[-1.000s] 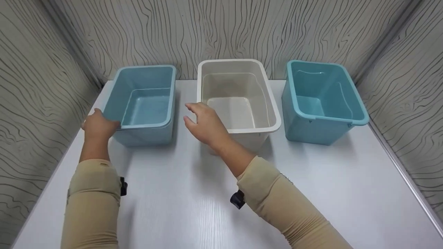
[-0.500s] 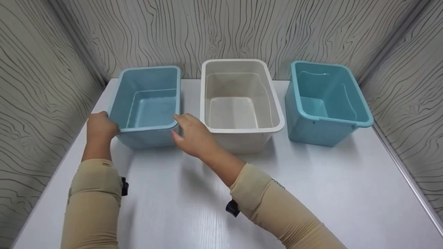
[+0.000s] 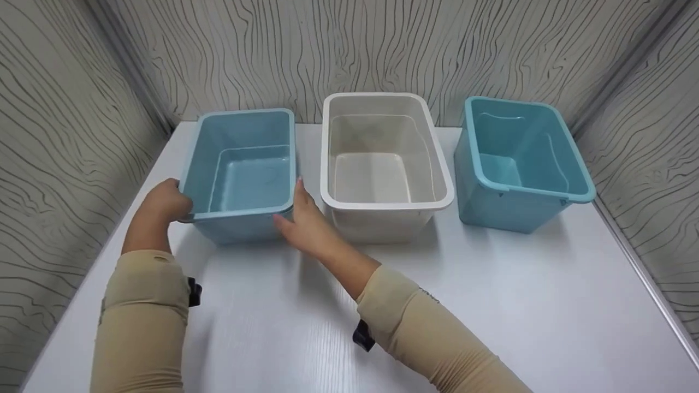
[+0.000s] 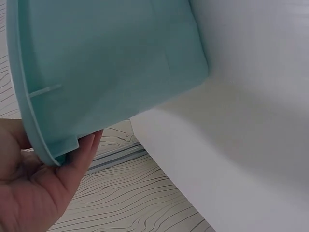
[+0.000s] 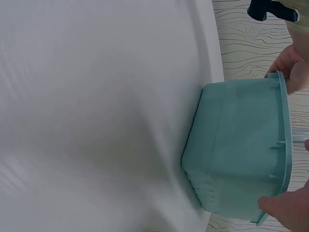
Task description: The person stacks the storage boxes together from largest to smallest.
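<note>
While the left hand (image 3: 168,201) grips the near left corner of the light blue bin (image 3: 240,231), its fingers curled about the rim, the right hand (image 3: 310,225) clasps the near right corner, thumb on the front wall and fingers along the right side. That bin is at the left end of a row of three on the white surface (image 3: 273,305), its open top facing up. Just to its right stands the white bin (image 3: 382,225), and beyond that, at the right end, the teal bin (image 3: 508,210). Wood-grain-patterned panels (image 3: 273,54) rise behind the row and on both sides.
</note>
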`<control>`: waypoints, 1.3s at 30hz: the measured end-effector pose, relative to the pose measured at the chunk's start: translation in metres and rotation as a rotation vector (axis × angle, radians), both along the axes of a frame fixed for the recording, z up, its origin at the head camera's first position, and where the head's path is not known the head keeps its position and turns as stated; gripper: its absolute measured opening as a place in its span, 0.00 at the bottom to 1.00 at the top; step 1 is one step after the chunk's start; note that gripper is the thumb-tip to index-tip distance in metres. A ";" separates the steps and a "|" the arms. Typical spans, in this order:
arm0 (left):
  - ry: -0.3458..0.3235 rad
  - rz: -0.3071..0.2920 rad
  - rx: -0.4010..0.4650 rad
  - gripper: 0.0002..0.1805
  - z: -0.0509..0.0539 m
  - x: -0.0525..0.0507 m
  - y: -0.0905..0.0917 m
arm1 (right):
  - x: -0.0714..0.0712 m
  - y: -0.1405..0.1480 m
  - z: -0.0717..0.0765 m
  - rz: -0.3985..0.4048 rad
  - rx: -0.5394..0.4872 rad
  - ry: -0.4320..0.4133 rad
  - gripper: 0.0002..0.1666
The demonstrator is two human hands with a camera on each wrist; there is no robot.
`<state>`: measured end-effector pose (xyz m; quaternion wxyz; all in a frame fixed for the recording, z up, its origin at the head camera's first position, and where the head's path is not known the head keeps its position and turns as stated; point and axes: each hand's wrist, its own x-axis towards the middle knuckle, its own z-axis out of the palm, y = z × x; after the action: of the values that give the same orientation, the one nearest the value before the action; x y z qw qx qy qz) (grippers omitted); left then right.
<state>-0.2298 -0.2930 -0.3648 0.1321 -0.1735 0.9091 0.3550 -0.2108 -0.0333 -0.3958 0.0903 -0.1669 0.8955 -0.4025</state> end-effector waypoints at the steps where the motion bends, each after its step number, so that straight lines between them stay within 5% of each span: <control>1: -0.014 -0.023 0.010 0.34 0.000 0.001 0.000 | -0.002 0.001 -0.002 -0.019 -0.027 -0.021 0.50; 6: -0.086 -0.101 0.054 0.36 0.003 0.004 0.000 | -0.013 0.007 -0.010 -0.096 -0.103 -0.108 0.49; 11: -0.122 -0.078 0.124 0.38 0.002 0.004 0.002 | -0.017 0.014 -0.015 -0.086 -0.205 -0.148 0.42; 17: -0.027 0.008 0.148 0.35 -0.006 0.003 0.009 | -0.017 0.013 -0.017 -0.061 -0.356 -0.197 0.38; 29: 0.053 0.067 0.160 0.33 -0.015 0.006 0.010 | -0.017 0.002 -0.015 -0.136 -0.323 -0.199 0.37; 39: 0.147 0.106 0.260 0.33 0.005 0.020 0.003 | -0.006 -0.003 -0.001 -0.088 -0.349 -0.068 0.36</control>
<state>-0.2095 -0.2897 -0.3594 0.0678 -0.1763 0.8521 0.4881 -0.2164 -0.0359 -0.3968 0.0723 -0.1270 0.8151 -0.5606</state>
